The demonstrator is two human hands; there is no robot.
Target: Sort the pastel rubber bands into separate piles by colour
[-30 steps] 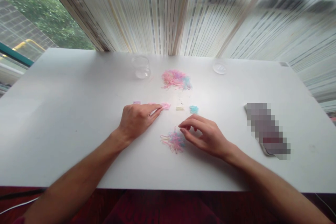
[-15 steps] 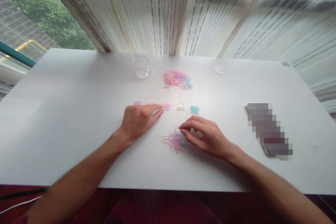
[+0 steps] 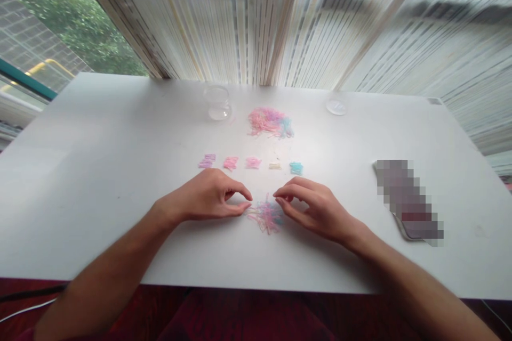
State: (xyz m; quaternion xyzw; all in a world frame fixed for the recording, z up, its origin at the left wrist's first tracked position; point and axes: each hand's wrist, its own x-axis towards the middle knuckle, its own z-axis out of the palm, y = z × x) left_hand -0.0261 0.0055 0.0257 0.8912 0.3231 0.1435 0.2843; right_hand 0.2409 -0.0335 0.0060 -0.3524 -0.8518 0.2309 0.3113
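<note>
LEFT HAND: thumb and forefinger (image 3: 208, 194) parting slightly, reaching the mixed pile's (image 3: 266, 214) left edge
RIGHT HAND: fingertips (image 3: 276, 198) nearly closing at its right; grip unclear
MIXED PILE: lying between both hands

There's 1 camera here, worn on the person's head. It looks forward and steeply down from above the near edge of the white surface (image 3: 100, 234), close enough for both forearms to show, and reaches the string curtain (image 3: 224, 21) beyond the far edge.
</note>
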